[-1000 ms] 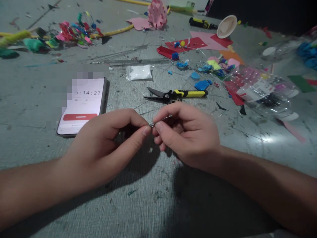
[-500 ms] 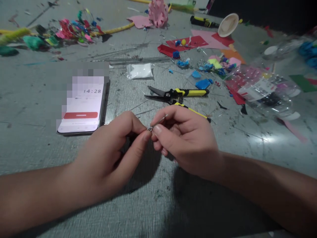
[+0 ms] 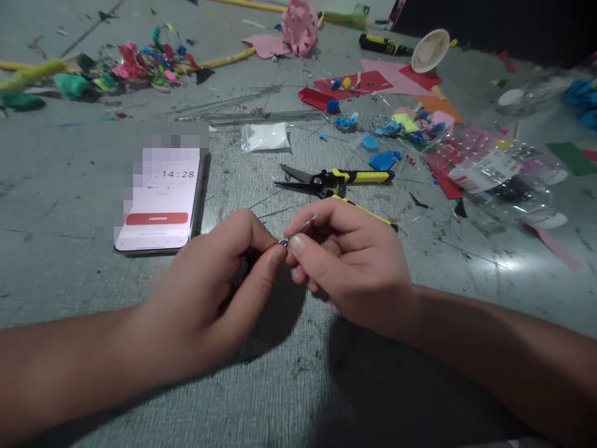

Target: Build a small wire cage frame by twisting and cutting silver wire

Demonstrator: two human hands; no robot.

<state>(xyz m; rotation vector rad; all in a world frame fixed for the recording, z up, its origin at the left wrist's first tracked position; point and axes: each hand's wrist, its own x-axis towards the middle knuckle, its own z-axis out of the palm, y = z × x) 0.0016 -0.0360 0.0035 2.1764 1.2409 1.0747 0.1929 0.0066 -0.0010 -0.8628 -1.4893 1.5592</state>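
Observation:
A small twisted piece of silvery wire (image 3: 283, 241) is pinched between both hands near the middle of the view. My left hand (image 3: 209, 286) grips its left end between thumb and index finger. From the other side, my right hand (image 3: 349, 261) holds it with thumb and index finger, and a thin wire end sticks up past the index fingertip. The right hand's other fingers are curled in. Just beyond the hands lie open snips (image 3: 321, 180) with yellow and black handles, one handle partly behind my right hand.
A lit phone (image 3: 158, 205) lies left of the snips. Behind are a small white packet (image 3: 267, 137) and loose wires. Clear plastic bottles (image 3: 494, 168), coloured paper scraps and a paper cup (image 3: 430, 51) lie at the right, colourful clay pieces (image 3: 144, 65) at the back left.
The view has shifted slightly, so the phone and table items appear a little further right and down. Both hands keep nearly the same pinch on the wire.

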